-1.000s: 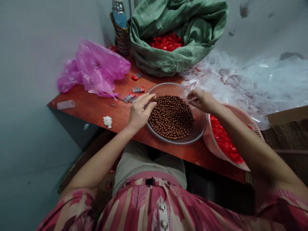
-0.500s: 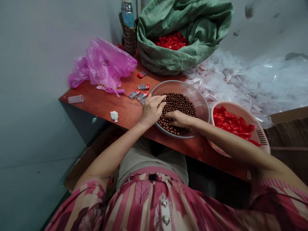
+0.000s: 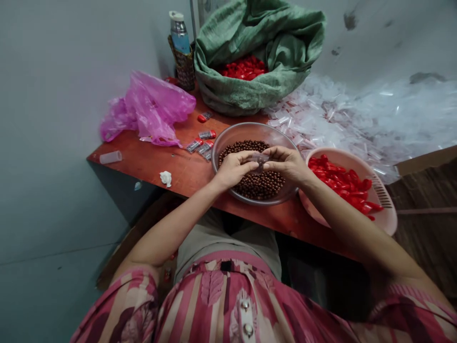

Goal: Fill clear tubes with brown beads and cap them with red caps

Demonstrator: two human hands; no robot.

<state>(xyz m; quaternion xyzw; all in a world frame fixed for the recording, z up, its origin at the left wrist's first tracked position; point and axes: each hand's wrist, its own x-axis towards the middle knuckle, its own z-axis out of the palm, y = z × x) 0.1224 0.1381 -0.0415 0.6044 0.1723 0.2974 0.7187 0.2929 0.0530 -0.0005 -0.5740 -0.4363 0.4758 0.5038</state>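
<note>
A clear bowl full of small brown beads stands on the red table in front of me. Both hands meet above the beads. My left hand and my right hand pinch a small clear tube between their fingertips. The tube is held level over the bowl's middle. A pink basket of red caps sits just right of the bowl.
A green sack holding more red caps stands at the back. A heap of clear tubes covers the right side. A pink plastic bag, a bottle, several filled tubes and one loose tube lie left.
My right hand went from the clear tube heap down into the beads, then rose. Both hands now meet above the bowl holding a clear tube.
</note>
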